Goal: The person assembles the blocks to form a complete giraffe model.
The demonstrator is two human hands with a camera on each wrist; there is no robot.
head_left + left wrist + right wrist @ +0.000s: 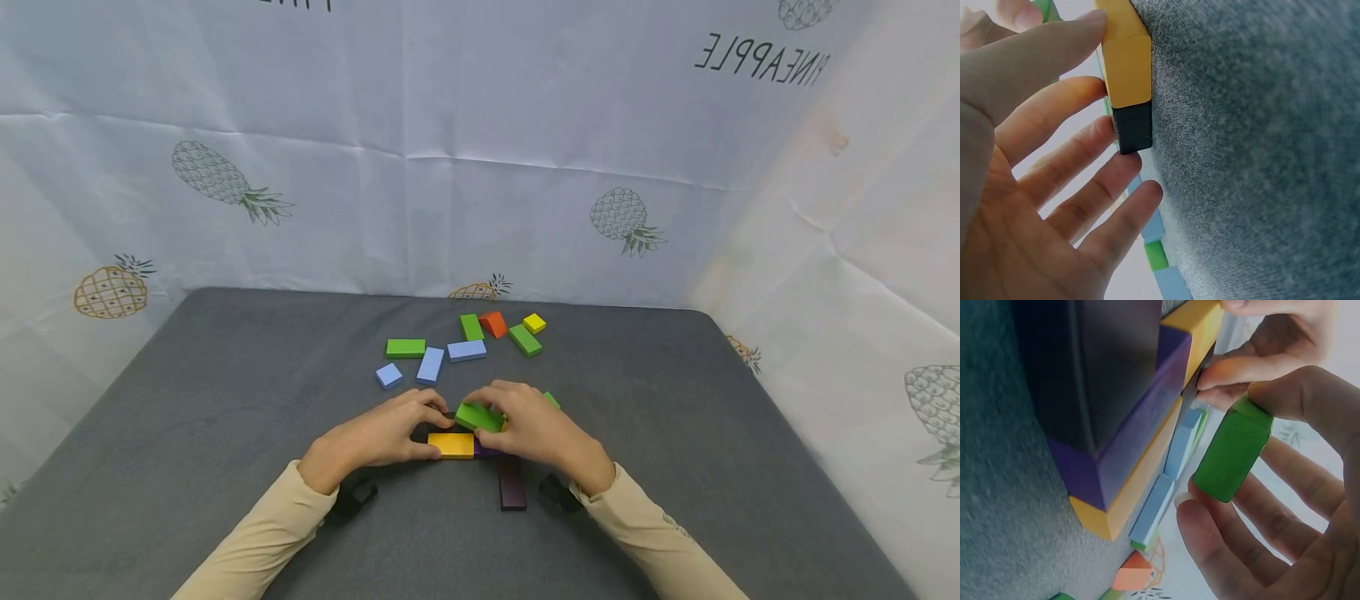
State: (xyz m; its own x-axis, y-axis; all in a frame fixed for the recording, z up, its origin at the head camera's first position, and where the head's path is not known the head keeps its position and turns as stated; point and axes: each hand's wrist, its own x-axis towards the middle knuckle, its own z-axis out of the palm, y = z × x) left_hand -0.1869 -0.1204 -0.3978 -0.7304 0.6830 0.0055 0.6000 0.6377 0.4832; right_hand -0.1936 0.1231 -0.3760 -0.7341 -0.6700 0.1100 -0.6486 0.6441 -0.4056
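Observation:
My right hand (536, 429) pinches a green rectangular block (480, 416) between thumb and fingers, above the other blocks. In the right wrist view the green block is tilted and apart from them. My left hand (386, 429) has its thumb at the left end of an orange-yellow block (452, 446). Its other fingers spread loosely along a black block (1133, 127) lying beside the yellow one. A purple block (1141, 419) meets the yellow block's right end, partly hidden by my right hand in the head view. A dark plum block (513, 492) extends toward me from there.
Farther back on the grey table (262, 375) lie green blocks, such as one green block (406, 348), light blue blocks including a blue block (430, 366), an orange-red triangular block (493, 324) and a small yellow block (534, 322). A pineapple-print cloth (480, 225) hangs behind.

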